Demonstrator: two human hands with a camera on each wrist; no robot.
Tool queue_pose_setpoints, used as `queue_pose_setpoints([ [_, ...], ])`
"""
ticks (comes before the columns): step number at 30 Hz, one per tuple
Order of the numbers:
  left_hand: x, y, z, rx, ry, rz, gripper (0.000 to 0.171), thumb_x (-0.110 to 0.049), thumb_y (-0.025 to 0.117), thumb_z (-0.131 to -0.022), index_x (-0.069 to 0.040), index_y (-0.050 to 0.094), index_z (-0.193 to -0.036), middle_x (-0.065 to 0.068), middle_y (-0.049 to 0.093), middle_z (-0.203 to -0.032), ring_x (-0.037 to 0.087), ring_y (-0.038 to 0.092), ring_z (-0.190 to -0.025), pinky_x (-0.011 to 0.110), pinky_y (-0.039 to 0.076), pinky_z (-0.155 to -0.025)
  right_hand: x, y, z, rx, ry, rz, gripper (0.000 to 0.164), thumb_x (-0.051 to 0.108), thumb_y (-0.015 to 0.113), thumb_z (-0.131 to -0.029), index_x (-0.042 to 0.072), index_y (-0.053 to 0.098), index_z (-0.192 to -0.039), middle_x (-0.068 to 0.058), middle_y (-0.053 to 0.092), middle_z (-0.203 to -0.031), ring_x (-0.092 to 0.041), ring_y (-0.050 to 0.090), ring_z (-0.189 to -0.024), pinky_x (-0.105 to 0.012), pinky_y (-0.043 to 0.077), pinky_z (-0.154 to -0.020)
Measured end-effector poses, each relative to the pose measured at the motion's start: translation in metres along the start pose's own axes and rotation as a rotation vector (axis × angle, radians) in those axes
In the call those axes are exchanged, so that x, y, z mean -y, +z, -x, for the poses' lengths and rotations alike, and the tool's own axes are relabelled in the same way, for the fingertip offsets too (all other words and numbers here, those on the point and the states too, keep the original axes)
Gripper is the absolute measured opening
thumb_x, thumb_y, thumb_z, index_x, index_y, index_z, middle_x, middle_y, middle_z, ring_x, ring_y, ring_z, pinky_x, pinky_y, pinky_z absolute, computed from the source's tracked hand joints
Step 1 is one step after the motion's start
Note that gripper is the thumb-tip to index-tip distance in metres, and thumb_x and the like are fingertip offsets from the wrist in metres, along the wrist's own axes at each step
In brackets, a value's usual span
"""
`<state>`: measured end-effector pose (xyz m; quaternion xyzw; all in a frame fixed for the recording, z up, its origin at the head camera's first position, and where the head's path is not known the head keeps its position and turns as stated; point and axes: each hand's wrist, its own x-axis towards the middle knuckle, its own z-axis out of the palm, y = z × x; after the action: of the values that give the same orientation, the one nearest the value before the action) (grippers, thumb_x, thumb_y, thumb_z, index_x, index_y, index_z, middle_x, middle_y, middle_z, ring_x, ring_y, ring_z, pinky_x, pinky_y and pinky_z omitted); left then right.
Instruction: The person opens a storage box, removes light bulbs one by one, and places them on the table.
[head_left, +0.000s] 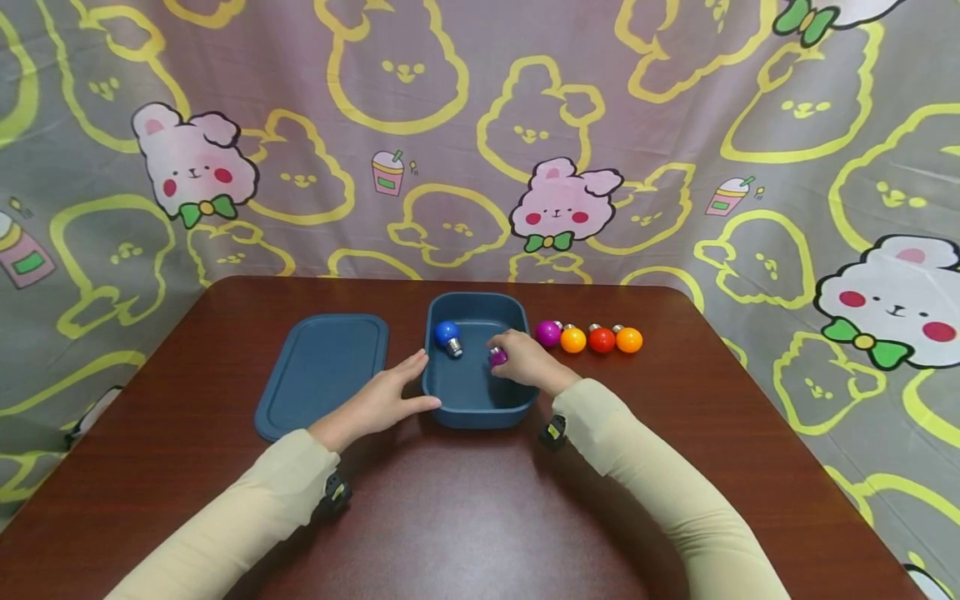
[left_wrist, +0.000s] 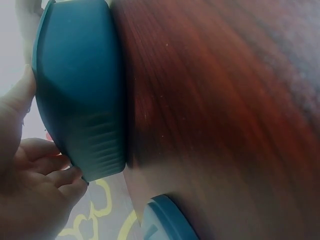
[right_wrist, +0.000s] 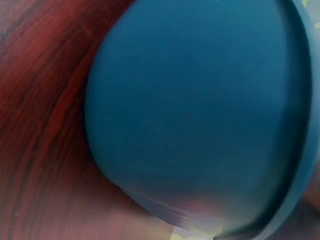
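Note:
A blue-grey box stands on the table, with a blue light bulb lying inside at its left. My right hand reaches over the box's right rim and pinches a purple light bulb inside it. Along the left side, my left hand rests against the box, thumb near the front corner. The left wrist view shows that hand's fingertips touching the ribbed wall of the box. Mostly the outer wall of the box fills the right wrist view, and the held bulb is hidden there.
Right of the box lie another purple bulb, an orange bulb, a red bulb and a second orange bulb in a row. Flat at the left is the blue-grey lid. A patterned curtain hangs behind the brown table.

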<state>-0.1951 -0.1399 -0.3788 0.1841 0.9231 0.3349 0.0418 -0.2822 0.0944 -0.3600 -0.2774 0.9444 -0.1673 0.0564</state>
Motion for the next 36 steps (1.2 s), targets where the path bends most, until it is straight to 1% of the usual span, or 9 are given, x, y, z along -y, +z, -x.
queue_pose_setpoints([
  [3, 0.0, 0.0, 0.0, -0.001, 0.006, -0.001, 0.078, -0.035, 0.065, -0.086, 0.001, 0.026, -0.143, 0.013, 0.018, -0.15, 0.029, 0.019, -0.135, 0.048, 0.024, -0.103, 0.001, 0.0, 0.001, 0.026, 0.024, 0.006, 0.037, 0.012, 0.074, -0.079, 0.002, 0.063, -0.113, -0.013, 0.062, -0.103, -0.024, 0.055, -0.091, -0.035, 0.048, -0.082],
  [5, 0.0, 0.0, 0.001, -0.002, 0.006, -0.002, 0.078, -0.035, 0.065, -0.086, 0.001, 0.026, -0.143, 0.013, 0.018, -0.15, 0.029, 0.019, -0.135, 0.048, 0.024, -0.103, 0.001, 0.001, 0.002, 0.044, 0.024, 0.001, 0.035, 0.012, 0.073, -0.079, 0.003, 0.064, -0.112, -0.011, 0.063, -0.101, -0.023, 0.055, -0.09, -0.034, 0.049, -0.081],
  [8, 0.0, 0.0, 0.001, -0.003, 0.006, -0.001, 0.078, -0.035, 0.065, -0.086, 0.002, 0.026, -0.143, 0.014, 0.018, -0.15, 0.029, 0.019, -0.135, 0.048, 0.024, -0.103, 0.003, 0.002, 0.003, 0.061, -0.004, -0.006, 0.033, 0.012, 0.073, -0.079, 0.006, 0.066, -0.111, -0.008, 0.063, -0.101, -0.022, 0.055, -0.09, -0.034, 0.049, -0.081],
  [13, -0.001, 0.0, 0.0, -0.005, -0.005, 0.004, 0.079, -0.036, 0.065, -0.086, 0.001, 0.026, -0.143, 0.013, 0.018, -0.15, 0.029, 0.019, -0.135, 0.048, 0.024, -0.103, 0.006, 0.004, 0.005, 0.057, -0.069, -0.019, 0.031, 0.011, 0.074, -0.078, 0.009, 0.068, -0.109, -0.006, 0.062, -0.102, -0.021, 0.054, -0.093, -0.034, 0.048, -0.082],
  [19, 0.0, 0.0, -0.001, -0.002, -0.018, 0.005, 0.079, -0.037, 0.065, -0.085, -0.001, 0.025, -0.144, 0.013, 0.018, -0.15, 0.028, 0.019, -0.135, 0.048, 0.024, -0.103, 0.006, 0.004, 0.006, 0.052, -0.073, -0.048, 0.031, 0.013, 0.074, -0.079, 0.009, 0.068, -0.109, -0.004, 0.062, -0.101, -0.019, 0.054, -0.091, -0.031, 0.049, -0.079],
  [24, 0.0, 0.0, 0.0, -0.003, -0.014, 0.011, 0.08, -0.039, 0.065, -0.085, -0.001, 0.026, -0.144, 0.013, 0.019, -0.15, 0.028, 0.019, -0.135, 0.048, 0.025, -0.103, 0.006, -0.003, 0.011, -0.016, -0.109, -0.104, 0.032, 0.013, 0.074, -0.079, 0.007, 0.067, -0.11, -0.005, 0.063, -0.105, -0.019, 0.055, -0.092, -0.029, 0.049, -0.079],
  [30, 0.001, 0.0, 0.0, 0.002, -0.016, 0.016, 0.081, -0.041, 0.064, -0.085, -0.001, 0.026, -0.144, 0.013, 0.019, -0.15, 0.028, 0.019, -0.135, 0.049, 0.025, -0.103, 0.004, -0.025, 0.022, -0.119, -0.09, -0.233, 0.037, 0.013, 0.074, -0.079, 0.01, 0.064, -0.115, -0.005, 0.061, -0.111, -0.021, 0.053, -0.099, -0.03, 0.051, -0.076],
  [33, 0.001, 0.0, 0.0, 0.0, -0.017, 0.016, 0.079, -0.037, 0.065, -0.085, -0.001, 0.026, -0.144, 0.012, 0.018, -0.15, 0.028, 0.02, -0.135, 0.048, 0.025, -0.103, -0.001, -0.035, 0.028, -0.18, -0.093, -0.285, 0.038, 0.012, 0.074, -0.079, 0.009, 0.064, -0.115, -0.006, 0.06, -0.111, -0.023, 0.053, -0.099, -0.031, 0.052, -0.073],
  [36, 0.002, 0.0, 0.0, 0.003, -0.013, 0.007, 0.079, -0.036, 0.065, -0.085, 0.0, 0.025, -0.144, 0.012, 0.017, -0.15, 0.029, 0.02, -0.135, 0.049, 0.026, -0.103, -0.009, -0.044, 0.035, -0.238, -0.082, -0.339, 0.038, 0.01, 0.074, -0.079, 0.008, 0.063, -0.115, -0.008, 0.059, -0.111, -0.025, 0.053, -0.097, -0.033, 0.053, -0.071],
])
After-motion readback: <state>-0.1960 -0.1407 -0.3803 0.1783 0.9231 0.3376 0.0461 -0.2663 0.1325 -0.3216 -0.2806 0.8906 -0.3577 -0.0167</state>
